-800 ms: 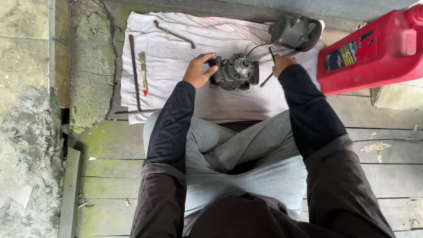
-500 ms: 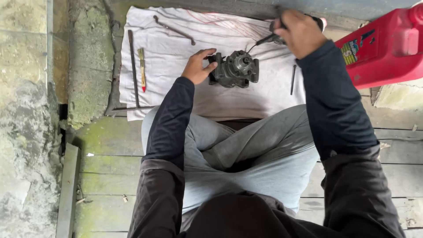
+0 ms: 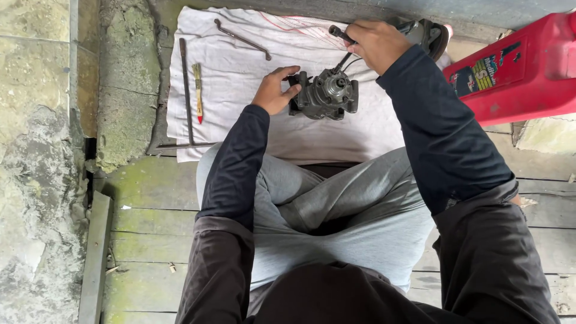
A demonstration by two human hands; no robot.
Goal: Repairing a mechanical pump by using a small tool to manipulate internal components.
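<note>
- On the white cloth (image 3: 240, 66) just beyond my knees, I am steadying the dark metal engine part (image 3: 324, 96) with my left hand (image 3: 275, 91), fingers curled against its left side.
- My right hand (image 3: 375, 43) is clenching around the handle of a dark tool (image 3: 337, 33) just above the part; its shaft is angling down toward the top of the housing.
- I am judging this as the loosening or fitting step at the part's top, so the next move is calling for a firm brace on the left and a straight seat of the tool tip.
- Left on the cloth, a long metal rod (image 3: 185, 90), a small brush (image 3: 197, 90) and a bent bar (image 3: 243, 39) are lying apart.
- Far right, a red fuel can (image 3: 516, 75) is sitting.
</note>
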